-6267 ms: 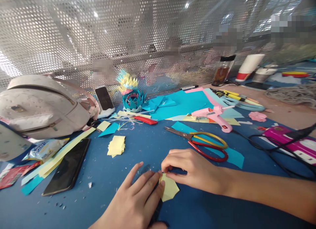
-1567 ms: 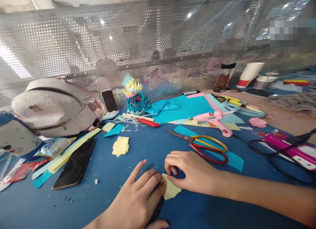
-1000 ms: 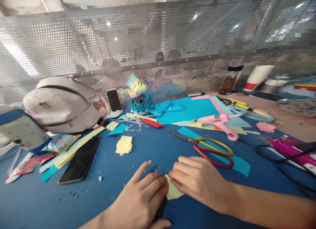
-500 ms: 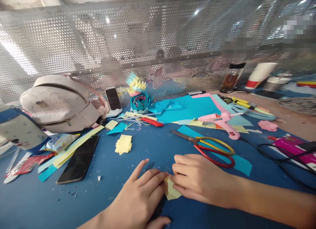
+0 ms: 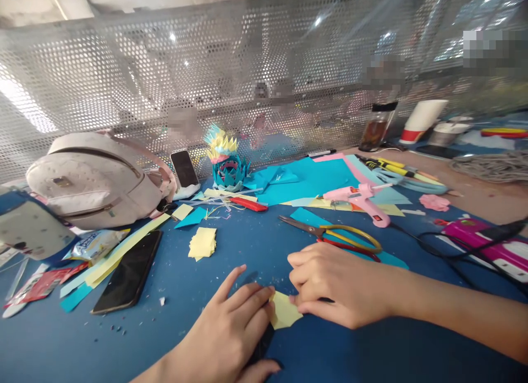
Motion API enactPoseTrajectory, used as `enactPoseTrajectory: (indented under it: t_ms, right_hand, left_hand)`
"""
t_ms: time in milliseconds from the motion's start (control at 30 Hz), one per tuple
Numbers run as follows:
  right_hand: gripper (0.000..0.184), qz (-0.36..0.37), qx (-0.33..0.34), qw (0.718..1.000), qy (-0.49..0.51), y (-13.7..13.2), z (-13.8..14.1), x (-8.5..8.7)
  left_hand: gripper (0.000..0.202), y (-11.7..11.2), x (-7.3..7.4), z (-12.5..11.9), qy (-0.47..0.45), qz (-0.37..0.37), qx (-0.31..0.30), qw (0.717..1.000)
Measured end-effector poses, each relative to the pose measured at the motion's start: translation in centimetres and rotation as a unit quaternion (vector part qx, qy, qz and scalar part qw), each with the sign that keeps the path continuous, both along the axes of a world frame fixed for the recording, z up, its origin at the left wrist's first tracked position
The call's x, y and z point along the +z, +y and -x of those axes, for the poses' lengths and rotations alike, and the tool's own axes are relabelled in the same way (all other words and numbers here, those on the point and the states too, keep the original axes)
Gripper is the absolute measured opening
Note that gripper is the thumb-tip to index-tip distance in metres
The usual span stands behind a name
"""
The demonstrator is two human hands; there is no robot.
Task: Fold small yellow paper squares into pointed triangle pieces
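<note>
On the blue table, a small yellow piece of paper point(image 5: 285, 311) lies between my two hands. My left hand point(image 5: 235, 322) rests on its left edge, fingers stretched out and the thumb apart. Curled fingers of my right hand point(image 5: 330, 286) meet the thumb at the paper's right edge, where the grip is partly hidden. Just beyond the right hand lie scissors point(image 5: 350, 237) with yellow and red handles, over a blue paper strip point(image 5: 307, 217). A stack of yellow paper squares point(image 5: 202, 242) sits farther off, in front of my left hand.
A black phone point(image 5: 127, 273), paper strips and a pale backpack point(image 5: 91, 179) are at left. At the back stand a folded-paper model point(image 5: 226, 163) and a red cutter point(image 5: 249, 203). A pink glue gun point(image 5: 361, 198) and a magenta power strip point(image 5: 482, 242) with black cables lie at right.
My right hand has shifted slightly away from my left, so more of the yellow paper shows between them. The left hand stays on the paper. The view has turned a little.
</note>
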State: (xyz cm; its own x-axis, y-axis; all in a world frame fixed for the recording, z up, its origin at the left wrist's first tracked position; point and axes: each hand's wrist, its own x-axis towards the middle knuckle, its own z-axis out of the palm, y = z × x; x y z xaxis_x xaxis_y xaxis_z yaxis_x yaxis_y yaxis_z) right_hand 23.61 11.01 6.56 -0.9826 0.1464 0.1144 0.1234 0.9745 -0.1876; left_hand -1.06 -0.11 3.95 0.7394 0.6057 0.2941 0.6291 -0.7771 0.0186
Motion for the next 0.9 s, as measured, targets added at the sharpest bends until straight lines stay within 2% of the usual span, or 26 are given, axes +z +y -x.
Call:
enactPoseTrajectory:
  t_ms: [100, 200, 333, 433, 600, 800, 900]
  right_hand:
    - [0.038, 0.018, -0.006, 0.997, 0.071, 0.8, 0.3, -1.1]
    - [0.045, 0.046, -0.044, 0.989, 0.132, 1.5, 0.5, -1.8]
    - [0.050, 0.078, -0.079, 0.983, 0.146, 1.7, 0.6, -2.1]
    - [0.052, 0.087, -0.068, 0.985, 0.133, 1.4, 0.6, -2.6]
    - [0.053, 0.115, -0.087, 0.986, 0.090, 0.5, 0.5, -3.1]
    - [0.028, 0.130, -0.150, 0.980, 0.015, -0.3, 0.6, -2.1]
    - [0.027, 0.164, -0.158, 0.974, 0.008, -0.4, 0.7, -1.9]
  left_hand:
    - [0.045, 0.0, -0.2, 0.0, -0.001, -0.004, -0.001, 1.000]
    - [0.046, 0.1, -1.5, 0.1, -0.009, -0.018, -0.002, 1.000]
    - [0.051, 0.3, -3.8, 0.3, -0.056, -0.061, -0.002, 0.997]
    - [0.055, 0.4, -4.6, 0.3, -0.053, -0.073, -0.001, 0.996]
    - [0.056, 0.7, -4.3, 0.3, -0.049, -0.084, -0.001, 0.995]
    - [0.048, 0.6, -3.6, 0.3, -0.036, -0.063, 0.003, 0.997]
    - [0.046, 0.5, -2.9, 0.2, -0.036, -0.047, 0.003, 0.998]
